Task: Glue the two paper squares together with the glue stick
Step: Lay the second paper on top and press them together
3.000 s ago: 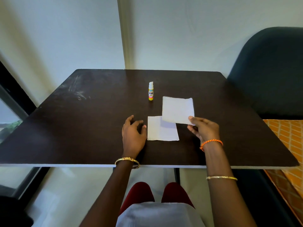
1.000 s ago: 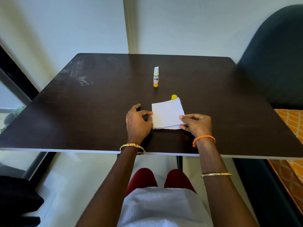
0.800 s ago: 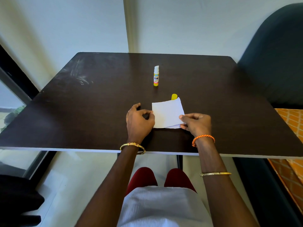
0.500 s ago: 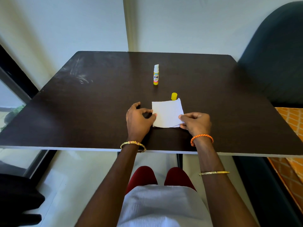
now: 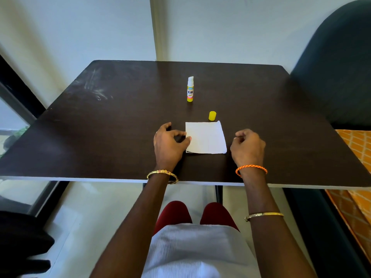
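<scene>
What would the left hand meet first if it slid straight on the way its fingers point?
The left hand points right; its thumb already touches the stacked paper squares, so probably those.

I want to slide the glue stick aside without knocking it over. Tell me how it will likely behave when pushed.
The glue stick stands upright, tall and narrow on a small base, so a push near its top would probably tip it. It looks like light plastic and may skid on the smooth table. Uncapped, with its yellow cap standing apart, its exposed tip could smear if it falls.

White paper squares (image 5: 205, 137), yellow cap (image 5: 212, 115), dark brown table (image 5: 100, 137).
</scene>
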